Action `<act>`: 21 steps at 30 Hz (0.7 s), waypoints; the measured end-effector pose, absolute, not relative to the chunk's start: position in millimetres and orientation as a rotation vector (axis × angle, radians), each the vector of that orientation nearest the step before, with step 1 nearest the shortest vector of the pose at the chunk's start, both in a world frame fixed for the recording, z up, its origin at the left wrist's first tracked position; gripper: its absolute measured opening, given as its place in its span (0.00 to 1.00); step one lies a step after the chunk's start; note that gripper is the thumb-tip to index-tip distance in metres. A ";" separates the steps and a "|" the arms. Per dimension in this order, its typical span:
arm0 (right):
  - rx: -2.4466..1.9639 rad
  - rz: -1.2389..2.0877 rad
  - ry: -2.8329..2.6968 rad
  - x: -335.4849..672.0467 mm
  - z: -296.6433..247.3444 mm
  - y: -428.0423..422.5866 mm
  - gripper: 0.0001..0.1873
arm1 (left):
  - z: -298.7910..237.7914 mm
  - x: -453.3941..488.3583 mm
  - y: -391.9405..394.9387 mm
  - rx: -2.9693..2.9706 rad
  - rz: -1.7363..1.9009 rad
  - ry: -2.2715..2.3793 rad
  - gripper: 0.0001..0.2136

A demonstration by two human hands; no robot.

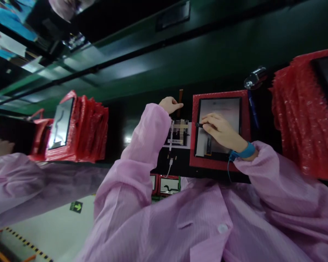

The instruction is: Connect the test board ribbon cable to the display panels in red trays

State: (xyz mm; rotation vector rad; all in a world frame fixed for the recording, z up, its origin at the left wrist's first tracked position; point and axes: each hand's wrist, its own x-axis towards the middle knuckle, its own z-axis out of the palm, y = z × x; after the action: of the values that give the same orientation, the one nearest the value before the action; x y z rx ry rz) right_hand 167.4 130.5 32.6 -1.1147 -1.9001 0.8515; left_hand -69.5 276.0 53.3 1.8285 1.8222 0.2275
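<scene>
A flat display panel [221, 109] lies in a red bubble-wrap sleeve [218, 163] on the dark bench. My right hand [221, 131] rests on the panel's lower left part, its fingers closed on a small dark tool [199, 124] whose tip points left. A blue wrist strap [246, 151] circles that wrist. My left hand [170, 104] is curled above a small fixture [179, 135], with its thumb and fingers against an upright brown strip [180, 96]. A white cable [170, 163] hangs from the fixture.
Stacks of red bubble-wrap sleeves stand at the left [82, 127], one showing a panel [61, 123], and at the right [303, 116]. A shiny metal object [255, 77] sits behind the sleeve. A co-worker's hand [0, 147] and pink sleeve are at far left.
</scene>
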 end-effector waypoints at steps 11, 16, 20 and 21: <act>-1.030 0.976 -1.941 167.8 41.8 129.0 0.07 | 71.9 -61.9 267.2 1.529 0.621 1.205 0.13; -0.997 0.980 -1.940 166.8 44.1 128.6 0.10 | 80.2 -63.6 254.7 1.597 0.502 1.018 0.15; -0.970 0.969 -1.974 167.4 46.9 129.2 0.11 | 95.4 -59.7 241.6 1.741 0.317 0.883 0.13; -0.966 0.958 -1.988 167.6 47.6 129.2 0.10 | 99.9 -57.1 237.4 1.771 0.260 0.867 0.12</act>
State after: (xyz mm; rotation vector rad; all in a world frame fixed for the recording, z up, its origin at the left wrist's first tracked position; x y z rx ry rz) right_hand 167.6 129.2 47.6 -0.9657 -1.9881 0.9576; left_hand -57.1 237.4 99.9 1.7714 0.8669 0.2603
